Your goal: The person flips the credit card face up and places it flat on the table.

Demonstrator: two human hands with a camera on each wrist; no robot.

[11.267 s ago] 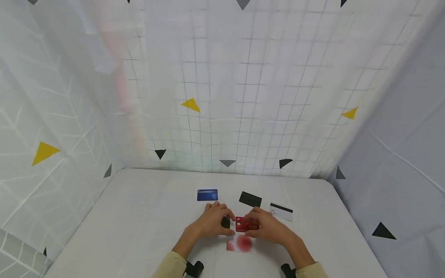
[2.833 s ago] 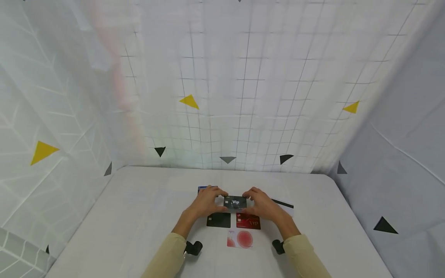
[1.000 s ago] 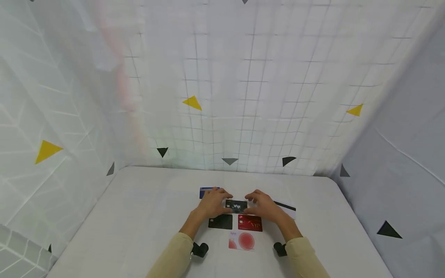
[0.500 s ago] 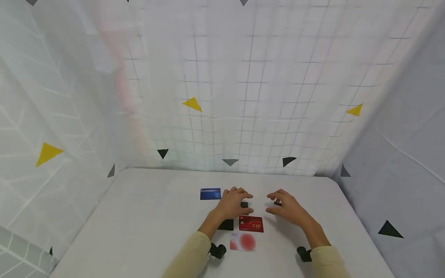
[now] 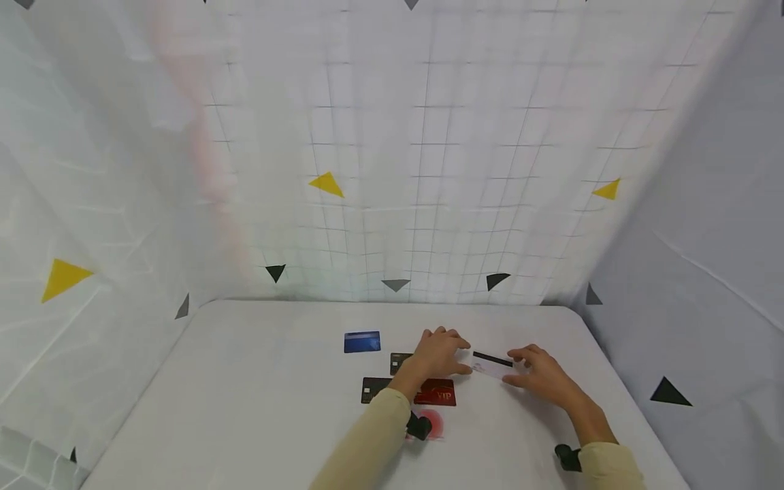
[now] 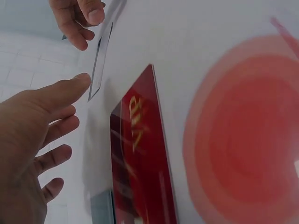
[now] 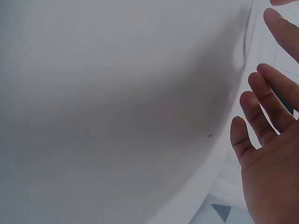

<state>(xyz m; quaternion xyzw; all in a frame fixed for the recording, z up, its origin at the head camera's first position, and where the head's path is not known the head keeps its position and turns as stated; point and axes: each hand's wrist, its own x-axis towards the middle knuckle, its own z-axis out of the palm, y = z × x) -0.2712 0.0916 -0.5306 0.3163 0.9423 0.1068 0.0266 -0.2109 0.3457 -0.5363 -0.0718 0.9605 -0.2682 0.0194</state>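
A white card with a black stripe (image 5: 492,365) lies on the table between the two hands. My left hand (image 5: 436,355) is at its left end, thumb and fingers spread apart; in the left wrist view the thumb tip (image 6: 82,80) is close to the card's edge (image 6: 99,65), contact unclear. At the card's right end, my right hand (image 5: 542,371) has its thumb and forefinger parted around the corner. Relaxed, separated fingers (image 7: 254,112) show in the right wrist view. Neither hand visibly grips anything.
Left of the hands lie a blue card (image 5: 362,341), a dark card (image 5: 399,362), a black card (image 5: 375,389) and a red VIP card (image 5: 438,393). A card with a pink circle (image 5: 435,423) is partly hidden by the left wrist's camera (image 5: 419,427). Patterned sheets hang around the white table (image 5: 263,408).
Earlier the hands set the red card, then held the dark Vip card above the black and red cards. They have since let go of it and moved right to the white card.
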